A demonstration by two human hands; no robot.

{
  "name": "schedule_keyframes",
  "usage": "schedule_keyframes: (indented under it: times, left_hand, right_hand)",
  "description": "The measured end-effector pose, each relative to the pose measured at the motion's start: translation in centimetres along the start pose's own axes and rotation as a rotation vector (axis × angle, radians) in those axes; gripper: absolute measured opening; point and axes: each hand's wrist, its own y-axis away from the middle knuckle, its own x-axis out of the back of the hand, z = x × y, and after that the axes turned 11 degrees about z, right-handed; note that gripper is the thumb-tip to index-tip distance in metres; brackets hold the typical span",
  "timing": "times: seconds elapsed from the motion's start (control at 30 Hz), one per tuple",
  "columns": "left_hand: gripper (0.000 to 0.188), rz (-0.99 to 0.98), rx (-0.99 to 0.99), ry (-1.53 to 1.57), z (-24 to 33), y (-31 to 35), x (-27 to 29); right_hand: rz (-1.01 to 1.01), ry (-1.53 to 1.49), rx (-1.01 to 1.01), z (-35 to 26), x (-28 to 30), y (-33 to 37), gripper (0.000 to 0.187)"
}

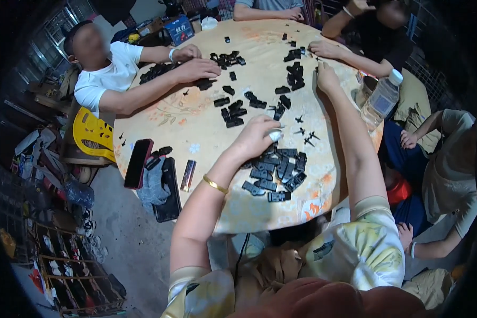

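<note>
My left hand (257,139), with a gold bangle and a white wrap on one finger, is curled just above a heap of small black plastic parts (273,170). Its fingers are bent together, and whatever is in them is hidden. My right hand (327,78) reaches far across the table's right side, its fingers closed at the tips; I cannot make out what they hold. Between the two hands lie several thin black cross-shaped pieces (300,131). More black plastic parts (233,112) lie in loose groups beyond my left hand, and another cluster (295,76) sits left of my right hand.
The round table (191,140) has a floral cover. A phone (139,163), a black wallet-like case (168,191) and a lighter (188,175) lie at left. A clear bottle (381,100) stands at the right edge. Other people sit around; one person's hands (201,70) touch parts.
</note>
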Motion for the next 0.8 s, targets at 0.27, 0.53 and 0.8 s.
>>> schedule_keyframes:
  times: [0.27, 0.53, 0.8]
  left_hand:
    - [0.051, -0.106, 0.051, -0.150, 0.2, -0.4, -1.8]
    - [0.056, -0.131, 0.107, -0.185, 0.2, -0.8, -1.9]
    - [0.016, 0.319, 0.312, 0.097, 1.1, -0.9, -0.7]
  right_hand:
    - [-0.083, -0.001, 0.066, 2.2, -1.9, -1.7, 0.033]
    - [-0.048, 0.066, 0.205, -3.8, 3.6, 1.1, 0.024]
    - [-0.205, -0.674, 0.145, -12.3, 10.8, 11.0, 0.033]
